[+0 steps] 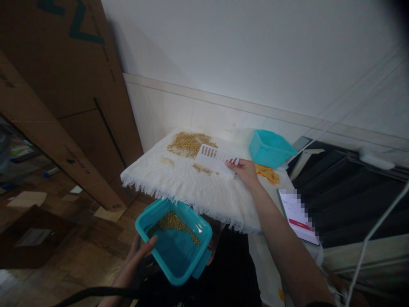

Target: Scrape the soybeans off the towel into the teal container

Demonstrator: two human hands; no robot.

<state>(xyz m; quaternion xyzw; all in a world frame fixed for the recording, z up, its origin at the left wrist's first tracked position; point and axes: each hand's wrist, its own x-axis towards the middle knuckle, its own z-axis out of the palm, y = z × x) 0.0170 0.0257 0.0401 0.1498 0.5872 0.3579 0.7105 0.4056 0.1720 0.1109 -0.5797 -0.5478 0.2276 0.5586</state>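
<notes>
My left hand (145, 249) grips the near left rim of a teal plastic bin (174, 277), thumb over the edge. The bin is tilted below the table's fringed edge, with soybeans (174, 222) gathered along its far side. Over the tabletop, my right hand (243, 168) pinches the right end of a white slotted plastic piece (211, 160). That piece stands on edge on the cloth, a few beans lying just in front of it. Behind it spreads a larger pile of loose soybeans (188, 143).
A white fringed cloth (153, 166) covers the table against the wall. At its right stand a second teal bin (271, 149), a yellow cloth (267, 174) and a tablet (298, 217). A tall cardboard box (96, 106) borders the left. A white cable (367, 238) hangs at right.
</notes>
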